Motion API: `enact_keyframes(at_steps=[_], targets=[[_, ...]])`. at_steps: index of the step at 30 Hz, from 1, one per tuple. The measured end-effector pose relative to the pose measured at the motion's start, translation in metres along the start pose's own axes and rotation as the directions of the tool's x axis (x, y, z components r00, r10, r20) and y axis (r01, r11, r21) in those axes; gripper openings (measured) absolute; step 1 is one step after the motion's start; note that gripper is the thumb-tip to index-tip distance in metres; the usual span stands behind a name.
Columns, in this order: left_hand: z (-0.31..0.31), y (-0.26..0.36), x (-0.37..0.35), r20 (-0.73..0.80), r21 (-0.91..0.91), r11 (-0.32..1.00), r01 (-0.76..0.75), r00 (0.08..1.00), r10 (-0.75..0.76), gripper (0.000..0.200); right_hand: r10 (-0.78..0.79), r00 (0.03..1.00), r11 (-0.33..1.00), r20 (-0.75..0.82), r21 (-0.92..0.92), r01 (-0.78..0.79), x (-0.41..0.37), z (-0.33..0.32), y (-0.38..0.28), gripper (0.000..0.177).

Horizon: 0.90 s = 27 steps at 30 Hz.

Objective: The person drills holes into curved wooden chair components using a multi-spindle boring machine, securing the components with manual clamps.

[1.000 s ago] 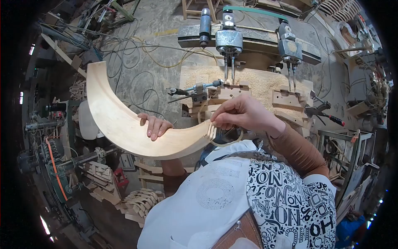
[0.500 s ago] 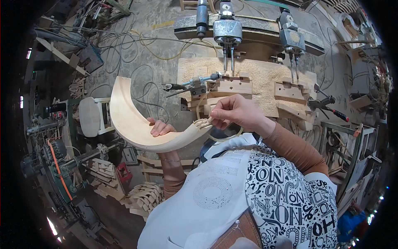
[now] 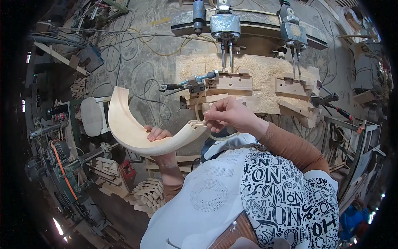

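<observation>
A large curved piece of pale wood (image 3: pixel 137 146), shaped like a horn, is held up in front of my body. My left hand (image 3: pixel 157 135) grips it near the middle, fingers over the inner edge and the palm beneath. The right end of the piece is cut into narrow prongs (image 3: pixel 195 124). At those prongs my right hand (image 3: pixel 226 116) has thumb and forefinger pinched together. What lies between these fingertips is too small to tell.
Ahead stands a sawdust-covered bench (image 3: pixel 265 62) with drill heads (image 3: pixel 225 27), wooden jigs (image 3: pixel 232 83) and a clamp (image 3: pixel 195 84). Curved wooden parts (image 3: pixel 147 194) are stacked at lower left, near a machine (image 3: pixel 62 157). A metal frame (image 3: pixel 352 153) stands at right; hoses cross the floor.
The curved piece has tilted slightly, its far left end sinking a little. My right hand has shifted slightly left and down, still at the pronged end. My left hand keeps its grip.
</observation>
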<state>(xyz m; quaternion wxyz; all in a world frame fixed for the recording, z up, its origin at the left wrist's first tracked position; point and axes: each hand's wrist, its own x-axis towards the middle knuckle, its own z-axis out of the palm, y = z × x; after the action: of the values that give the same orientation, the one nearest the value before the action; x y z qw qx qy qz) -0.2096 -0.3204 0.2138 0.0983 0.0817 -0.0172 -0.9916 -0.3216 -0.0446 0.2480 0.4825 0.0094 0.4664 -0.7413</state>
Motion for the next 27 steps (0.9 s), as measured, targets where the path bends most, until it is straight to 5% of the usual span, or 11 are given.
enact_keyframes(at_steps=[13, 15, 18, 21, 23, 27], targets=[[-0.012, 0.011, -0.016, -0.217, -0.043, 0.995, 0.093, 0.971, -0.1, 0.029, -0.026, 1.0, 0.998, 0.006, -0.049, 0.026, 0.002, 0.002, 0.001, 0.026], [-0.015, 0.005, -0.014, -0.177, -0.02, 0.995, 0.096, 0.979, -0.098, 0.029, -0.167, 0.984, 0.941, -0.07, -0.31, 0.138, -0.01, -0.005, -0.013, 0.024], [-0.021, 0.016, -0.008, -0.07, 0.01, 0.994, 0.113, 0.991, -0.112, 0.033, -0.46, 0.844, 0.856, -0.274, -0.389, 0.34, -0.02, -0.067, -0.009, 0.017], [-0.013, 0.016, 0.001, 0.027, -0.045, 0.992, 0.114, 0.993, -0.113, 0.036, -0.518, 0.758, 0.817, -0.396, -0.493, 0.301, -0.024, -0.137, 0.017, 0.014], [-0.003, 0.012, 0.006, 0.033, -0.007, 0.997, 0.077, 0.997, -0.076, 0.036, -0.467, 0.75, 0.678, -0.469, -0.734, -0.037, -0.022, -0.16, 0.038, 0.014], [0.0, 0.011, 0.016, 0.083, -0.001, 0.997, 0.076, 0.994, -0.076, 0.034, -0.554, 0.71, 0.591, -0.436, -0.806, -0.035, 0.0, -0.162, 0.071, 0.017]])
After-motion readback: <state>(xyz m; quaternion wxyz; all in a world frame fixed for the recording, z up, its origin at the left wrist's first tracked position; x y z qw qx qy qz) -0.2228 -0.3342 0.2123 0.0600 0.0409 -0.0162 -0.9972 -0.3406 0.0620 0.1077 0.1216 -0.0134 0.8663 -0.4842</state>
